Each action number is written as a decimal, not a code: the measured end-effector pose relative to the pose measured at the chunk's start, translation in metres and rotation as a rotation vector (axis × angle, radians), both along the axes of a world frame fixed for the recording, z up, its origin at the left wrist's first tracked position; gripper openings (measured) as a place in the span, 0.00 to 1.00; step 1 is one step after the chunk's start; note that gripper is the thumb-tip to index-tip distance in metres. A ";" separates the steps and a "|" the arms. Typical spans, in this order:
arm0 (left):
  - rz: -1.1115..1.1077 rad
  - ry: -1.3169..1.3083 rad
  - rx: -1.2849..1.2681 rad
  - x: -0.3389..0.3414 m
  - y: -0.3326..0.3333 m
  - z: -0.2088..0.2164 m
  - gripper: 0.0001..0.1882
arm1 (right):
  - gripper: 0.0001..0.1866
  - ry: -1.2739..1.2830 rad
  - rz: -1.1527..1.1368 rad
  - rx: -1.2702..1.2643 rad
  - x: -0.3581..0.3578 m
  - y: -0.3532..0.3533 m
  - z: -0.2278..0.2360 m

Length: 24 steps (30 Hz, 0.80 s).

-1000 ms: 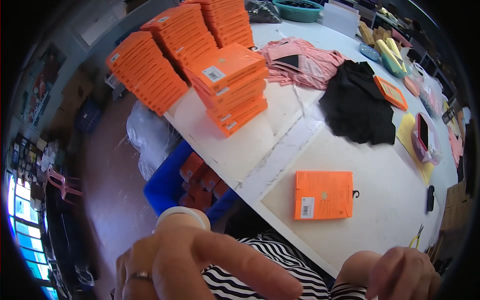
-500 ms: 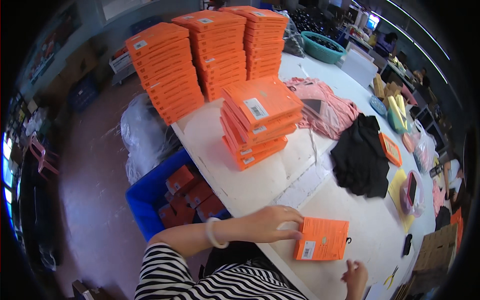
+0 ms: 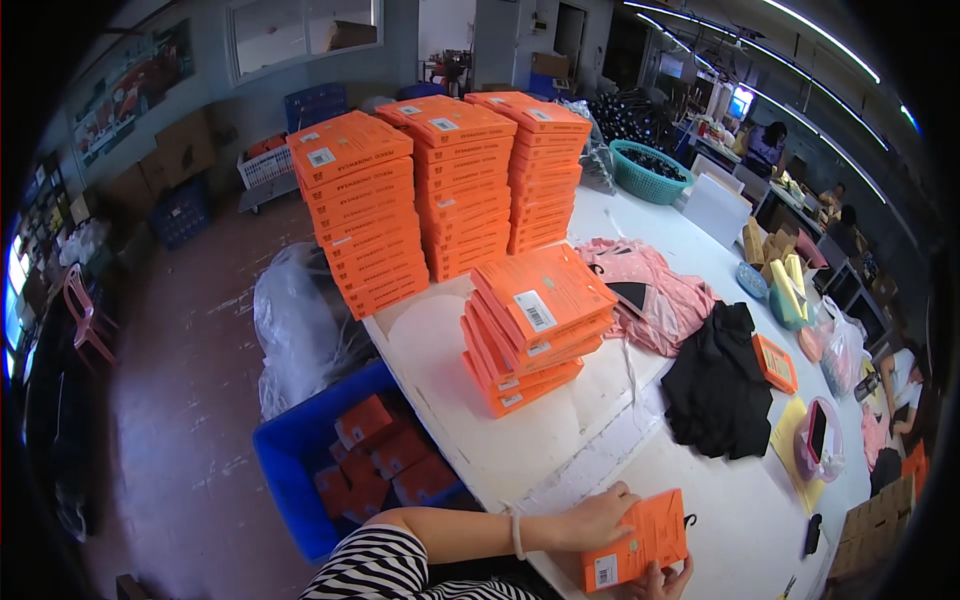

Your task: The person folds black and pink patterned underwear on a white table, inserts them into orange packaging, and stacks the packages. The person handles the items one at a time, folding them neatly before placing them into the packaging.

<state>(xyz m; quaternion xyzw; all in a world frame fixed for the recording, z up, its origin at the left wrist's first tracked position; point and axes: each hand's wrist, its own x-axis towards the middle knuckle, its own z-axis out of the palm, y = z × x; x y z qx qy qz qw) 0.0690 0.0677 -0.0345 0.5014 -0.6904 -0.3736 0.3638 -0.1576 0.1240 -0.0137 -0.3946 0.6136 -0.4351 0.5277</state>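
Note:
A flat orange packet with a white barcode label and a small black hook is tilted a little above the table's near edge. My left hand, with a white band at the wrist, grips its left side with bent fingers. From below, my right hand pinches the near edge, thumb on the face; some fingers are hidden behind it. Farther up the table stands an uneven short stack of similar orange packets. Behind that rise tall stacks of them.
Left of the table, a blue bin contains several orange packets beside clear plastic sheeting. Black cloth, pink fabric and an orange-framed item lie on the table. A green basket stands at the back.
My right hand has come in from beside the packet and taken its near edge. The packet has tilted up in both hands. The view has shifted, showing more of the room's far end.

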 end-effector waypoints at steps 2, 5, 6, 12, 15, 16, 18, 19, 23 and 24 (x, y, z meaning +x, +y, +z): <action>-0.024 0.021 -0.082 0.012 0.000 0.031 0.28 | 0.40 -0.039 0.003 -0.097 0.014 -0.001 0.029; -0.014 -0.032 -0.239 0.066 0.002 0.099 0.29 | 0.28 -0.168 0.010 -0.196 0.060 -0.030 0.058; 0.003 -0.091 -0.275 0.087 0.001 0.123 0.30 | 0.25 -0.199 0.085 -0.186 0.067 -0.043 0.072; 0.105 -0.192 -0.231 0.214 -0.056 0.258 0.38 | 0.24 -0.445 0.423 -0.296 0.163 -0.150 0.158; 0.244 -0.174 0.046 0.267 -0.080 0.296 0.43 | 0.19 -0.451 0.607 -0.243 0.234 -0.197 0.183; 0.314 -0.250 0.105 0.281 -0.098 0.288 0.45 | 0.22 -0.406 0.635 -0.215 0.248 -0.216 0.173; 0.488 -0.411 0.236 0.301 -0.118 0.269 0.47 | 0.33 -0.172 0.634 -0.173 0.279 -0.231 0.153; 0.462 -0.348 0.337 0.302 -0.117 0.263 0.48 | 0.39 -0.003 0.611 -0.145 0.283 -0.234 0.149; 0.332 -0.081 0.581 0.344 -0.112 0.221 0.50 | 0.58 0.110 0.629 -0.087 0.281 -0.212 0.143; 0.336 -0.053 0.580 0.336 -0.108 0.221 0.50 | 0.61 0.076 0.681 0.012 0.273 -0.214 0.135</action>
